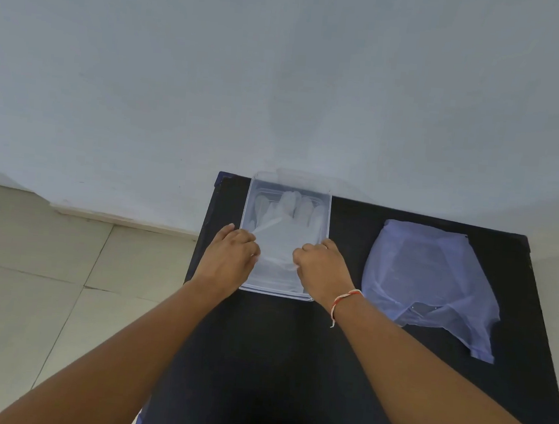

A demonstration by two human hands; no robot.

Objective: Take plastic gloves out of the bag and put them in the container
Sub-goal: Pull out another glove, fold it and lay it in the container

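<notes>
Clear plastic gloves (283,232) already lie in the container (327,195) at the table's (258,362) far-left edge; left hand (230,258) and right hand (323,269) curl fingers, pinching them flat. Bag (434,286) right looks emptied, so little remains.

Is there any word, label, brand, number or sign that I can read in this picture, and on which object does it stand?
None: no readable text shows anywhere in the head view.
The clear container, the plastic gloves inside it and the flat bag carry no print that can be seen.
The black table, the wall and the floor tiles are plain too.
The thread band on the right wrist bears no lettering.
</notes>
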